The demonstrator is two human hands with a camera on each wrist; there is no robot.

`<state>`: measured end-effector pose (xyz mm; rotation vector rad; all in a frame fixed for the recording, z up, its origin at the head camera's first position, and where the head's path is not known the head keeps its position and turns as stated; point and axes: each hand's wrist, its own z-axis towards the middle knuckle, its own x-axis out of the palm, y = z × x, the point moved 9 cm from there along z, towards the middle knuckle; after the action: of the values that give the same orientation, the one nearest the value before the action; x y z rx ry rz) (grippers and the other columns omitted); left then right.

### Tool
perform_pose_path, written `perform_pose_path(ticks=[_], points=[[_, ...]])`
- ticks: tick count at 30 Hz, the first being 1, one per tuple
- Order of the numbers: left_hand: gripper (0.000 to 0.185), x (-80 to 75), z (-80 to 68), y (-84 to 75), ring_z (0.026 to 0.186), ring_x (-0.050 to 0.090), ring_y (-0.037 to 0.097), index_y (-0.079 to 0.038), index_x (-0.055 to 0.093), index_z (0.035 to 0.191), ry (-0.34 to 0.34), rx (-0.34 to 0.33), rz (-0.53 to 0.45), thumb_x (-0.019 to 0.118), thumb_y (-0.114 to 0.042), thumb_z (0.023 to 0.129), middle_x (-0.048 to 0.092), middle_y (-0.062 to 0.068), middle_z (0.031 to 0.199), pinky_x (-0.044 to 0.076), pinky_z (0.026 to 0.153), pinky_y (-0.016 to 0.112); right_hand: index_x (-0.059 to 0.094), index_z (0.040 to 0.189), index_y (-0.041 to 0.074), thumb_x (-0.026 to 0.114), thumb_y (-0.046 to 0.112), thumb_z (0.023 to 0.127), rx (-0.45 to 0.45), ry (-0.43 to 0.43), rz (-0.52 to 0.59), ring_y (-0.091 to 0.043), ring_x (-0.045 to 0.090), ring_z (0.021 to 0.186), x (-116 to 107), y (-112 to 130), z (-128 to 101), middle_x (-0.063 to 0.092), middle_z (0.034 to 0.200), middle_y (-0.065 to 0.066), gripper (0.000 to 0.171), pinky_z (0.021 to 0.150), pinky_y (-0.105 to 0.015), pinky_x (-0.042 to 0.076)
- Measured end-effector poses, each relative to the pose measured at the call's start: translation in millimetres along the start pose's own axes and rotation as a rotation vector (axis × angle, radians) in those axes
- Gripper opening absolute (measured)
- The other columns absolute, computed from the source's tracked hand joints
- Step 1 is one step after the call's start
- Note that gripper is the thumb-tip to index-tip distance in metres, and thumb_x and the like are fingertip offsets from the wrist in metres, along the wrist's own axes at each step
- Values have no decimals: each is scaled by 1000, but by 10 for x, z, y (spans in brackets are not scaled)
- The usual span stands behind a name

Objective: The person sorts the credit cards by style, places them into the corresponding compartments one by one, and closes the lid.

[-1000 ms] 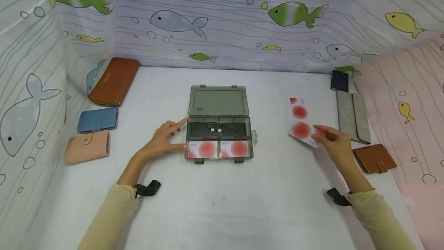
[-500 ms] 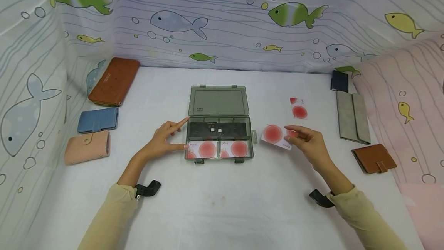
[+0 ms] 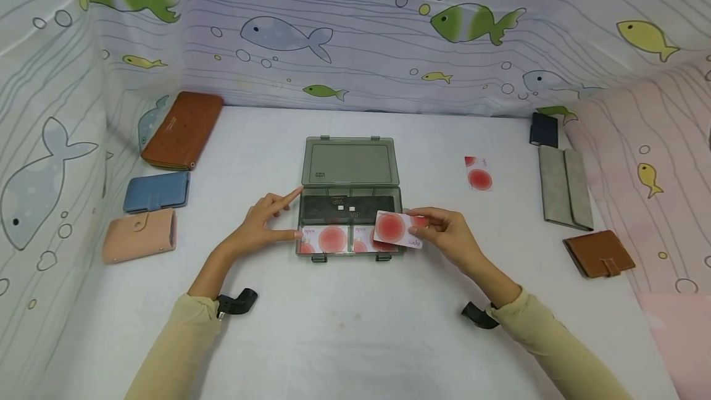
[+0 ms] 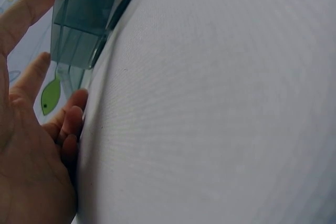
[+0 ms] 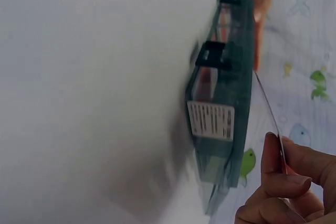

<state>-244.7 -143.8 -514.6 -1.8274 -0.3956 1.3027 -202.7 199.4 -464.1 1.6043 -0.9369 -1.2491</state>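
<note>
A smoky transparent case [image 3: 351, 165] lies open mid-table, with black VIP cards in its back compartment and red-circle cards in two front compartments. My right hand [image 3: 444, 236] pinches a white card with a red circle [image 3: 395, 229] over the case's front right compartment; the right wrist view shows this card [image 5: 270, 114] edge-on beside the case [image 5: 218, 124]. My left hand [image 3: 261, 224] rests with straight fingers against the case's left side, also seen as the left hand [image 4: 31, 129] next to the case [image 4: 86, 19]. Another red-circle card [image 3: 478, 173] lies on the table to the right.
On the left lie a brown long wallet [image 3: 182, 129], a blue wallet [image 3: 157, 191] and a pink wallet [image 3: 139, 234]. On the right are a dark card holder [image 3: 544, 129], a grey wallet [image 3: 565, 185] and a brown wallet [image 3: 598, 253]. Fish-print cloth walls surround the white table [image 3: 355, 326].
My right hand carried the red-circle card leftward from the table's right side to above the case's front right compartment. My left hand stayed against the case.
</note>
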Motion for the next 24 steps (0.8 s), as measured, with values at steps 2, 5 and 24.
perform_pose_path(ticks=[2, 5, 24], points=[[91, 0, 1, 1, 95, 34, 19, -33, 29, 157, -1, 1, -1, 80, -36, 81, 46, 8, 115, 23, 81, 42, 73, 116, 3, 77, 6, 85, -9, 14, -13, -6, 37, 56, 86, 13, 26, 49, 65, 0, 32, 51, -22, 30], [91, 6, 4, 9, 95, 34, 19, -33, 29, 157, -1, 0, 2, 80, -35, 81, 46, 8, 115, 23, 82, 42, 73, 115, 4, 78, 8, 85, -16, 33, -41, -6, 38, 55, 189, 29, 59, 48, 64, -1, 31, 51, -21, 31], [92, 8, 10, 6, 94, 34, 19, -33, 30, 157, -7, 3, 4, 81, -34, 80, 46, 8, 115, 23, 83, 42, 73, 112, 2, 77, 10, 85, 18, 112, -206, -12, 48, 48, 431, 85, 163, 67, 77, -7, 28, 47, -25, 40]])
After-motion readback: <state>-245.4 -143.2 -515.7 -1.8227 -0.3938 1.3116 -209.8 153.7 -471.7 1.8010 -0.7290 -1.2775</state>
